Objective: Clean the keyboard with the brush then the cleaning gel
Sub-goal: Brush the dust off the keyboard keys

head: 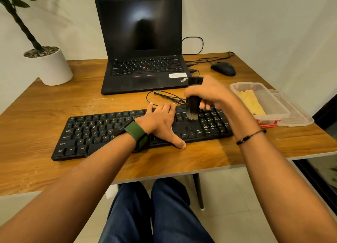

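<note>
R hand (209,95) grips brush (192,107) upright, bristles on keyboard (94,133) center-right; L hand (160,122) flat, steadying. Gel (252,104) in tub – right of frame, R hand nearer.

"ThinkPad" on laptop (145,78)

Home office: laptop (142,47), mouse (223,69), potted plant (49,65).

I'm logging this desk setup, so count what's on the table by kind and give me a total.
Computer gear: 3, laptop, keyboard, mouse
Cleaning items: 3, brush, gel, plastic box
Plants: 1, potted plant
Total: 7
</note>
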